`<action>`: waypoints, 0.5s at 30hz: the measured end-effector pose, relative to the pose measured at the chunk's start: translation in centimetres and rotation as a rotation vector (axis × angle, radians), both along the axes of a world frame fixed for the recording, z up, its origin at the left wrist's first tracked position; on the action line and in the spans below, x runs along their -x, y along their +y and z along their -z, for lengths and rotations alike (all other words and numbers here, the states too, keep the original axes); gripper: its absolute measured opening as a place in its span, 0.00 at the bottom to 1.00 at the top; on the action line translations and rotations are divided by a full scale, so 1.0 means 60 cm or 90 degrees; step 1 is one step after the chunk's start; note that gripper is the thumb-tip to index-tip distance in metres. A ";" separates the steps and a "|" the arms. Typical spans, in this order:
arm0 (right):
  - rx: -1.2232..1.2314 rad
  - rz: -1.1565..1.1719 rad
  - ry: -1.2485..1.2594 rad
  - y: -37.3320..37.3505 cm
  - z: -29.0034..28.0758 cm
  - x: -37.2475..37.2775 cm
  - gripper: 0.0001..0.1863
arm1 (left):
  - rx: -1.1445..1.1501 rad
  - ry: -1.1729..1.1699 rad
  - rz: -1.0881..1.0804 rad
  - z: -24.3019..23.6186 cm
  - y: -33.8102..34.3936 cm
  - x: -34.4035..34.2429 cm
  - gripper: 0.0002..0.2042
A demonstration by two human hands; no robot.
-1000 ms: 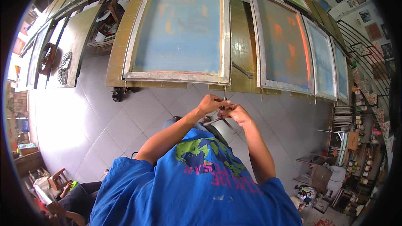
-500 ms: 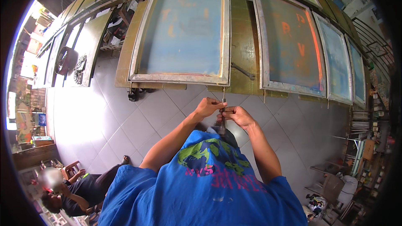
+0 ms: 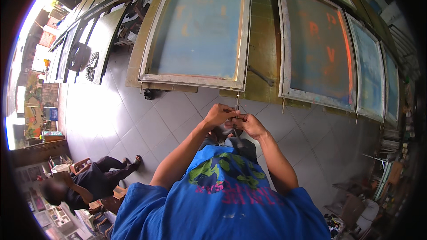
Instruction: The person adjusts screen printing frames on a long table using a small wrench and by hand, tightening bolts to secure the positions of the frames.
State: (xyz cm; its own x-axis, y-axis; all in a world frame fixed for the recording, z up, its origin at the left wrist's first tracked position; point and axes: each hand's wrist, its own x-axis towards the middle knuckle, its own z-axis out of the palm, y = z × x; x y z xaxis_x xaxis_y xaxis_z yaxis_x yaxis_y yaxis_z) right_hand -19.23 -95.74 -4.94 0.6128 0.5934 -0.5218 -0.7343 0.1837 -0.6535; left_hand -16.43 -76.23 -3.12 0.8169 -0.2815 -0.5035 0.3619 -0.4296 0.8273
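In front of my chest, both hands meet at a thin metal rod (image 3: pixel 237 101) that sticks out from the table edge below a large screen-printing frame (image 3: pixel 193 80). My left hand (image 3: pixel 219 115) pinches the rod's darker lower part from the left, with thumb and fingers closed. Just below it, my right hand (image 3: pixel 251 126) closes on the same part from the right. The rod's lower end, towards my shirt, is blurred and partly hidden by my fingers. A wrench (image 3: pixel 261 75) lies on the table board to the right of the frame.
More screen-printing frames stand in a row to the right, the nearest orange-stained (image 3: pixel 316 97). A long table (image 3: pixel 262 40) carries them. A seated person (image 3: pixel 91 178) is at the lower left. A dark roll of tape (image 3: pixel 79 57) lies on the left boards. Grey floor tiles (image 3: pixel 173 111) lie below.
My view has shifted slightly, so the right-hand frames sit further right. Both hands stay on the rod, with only small finger movement. The seated person's raised arm and legs have moved.
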 end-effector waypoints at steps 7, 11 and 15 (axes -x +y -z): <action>0.138 -0.045 -0.082 0.007 0.008 -0.005 0.13 | -0.001 0.009 -0.026 -0.004 -0.013 0.007 0.21; 0.011 -0.001 -0.012 0.001 0.015 0.006 0.15 | -0.001 0.038 -0.080 0.001 -0.019 0.008 0.23; 0.104 0.021 -0.023 -0.003 0.002 0.004 0.12 | -0.014 0.044 0.000 -0.019 -0.001 0.000 0.23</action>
State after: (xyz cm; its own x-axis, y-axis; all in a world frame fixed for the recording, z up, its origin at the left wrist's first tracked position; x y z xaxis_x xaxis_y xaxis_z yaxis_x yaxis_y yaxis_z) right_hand -19.48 -95.92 -5.08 0.6503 0.4815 -0.5875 -0.7054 0.0957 -0.7023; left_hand -16.41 -76.32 -1.99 0.7798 -0.2703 -0.5646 0.4177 -0.4472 0.7909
